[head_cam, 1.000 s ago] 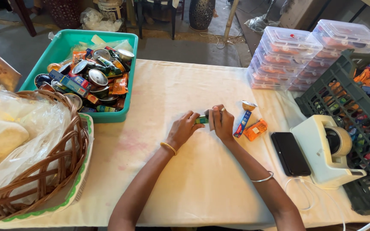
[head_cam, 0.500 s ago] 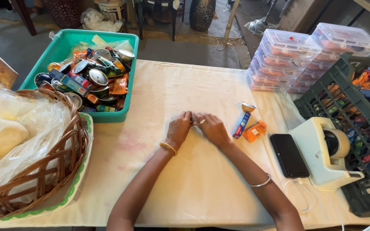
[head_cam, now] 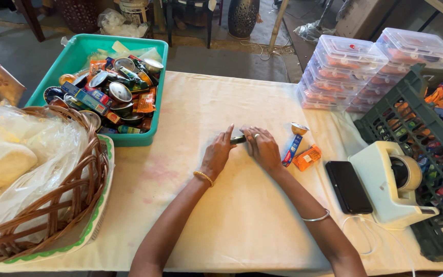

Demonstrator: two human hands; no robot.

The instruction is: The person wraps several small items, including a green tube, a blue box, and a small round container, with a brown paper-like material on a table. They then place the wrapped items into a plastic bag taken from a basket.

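Both hands down on the bench [head_cam: 190, 215], meeting in the middle over a small dark green thing [head_cam: 238, 139] that's mostly covered up. Left hand [head_cam: 220, 152] curled in from the side, fingertips pinching one end of it. Right hand [head_cam: 262, 147] palm-down, fingers folded over the other end, ring on one finger. So both closed on that little item, pressed low against the cream tablecloth. Can't tell exactly what it is, too hidden.

Gold bangle [head_cam: 203, 177] on the left wrist, thin silver one [head_cam: 316, 217] on the right.

Just right of the right hand: a slim blue and red packet [head_cam: 291, 150], a small round gold-topped piece [head_cam: 299, 128] at its far end, and a little orange box [head_cam: 306, 157] beside it. Further right, a black phone [head_cam: 348, 186] lying flat, then a white tape dispenser [head_cam: 389, 184] with a roll in it. Dark green crate [head_cam: 426, 133] full of colourful packets at the right edge, stacks of clear lidded boxes [head_cam: 352, 69] behind it.

Over on the left, teal tub [head_cam: 78, 56] heaped with round tins and small packs, well apart from the hands. Nearer, a wicker basket [head_cam: 73, 205] with crinkly clear plastic inside, sitting on a green-edged tray.
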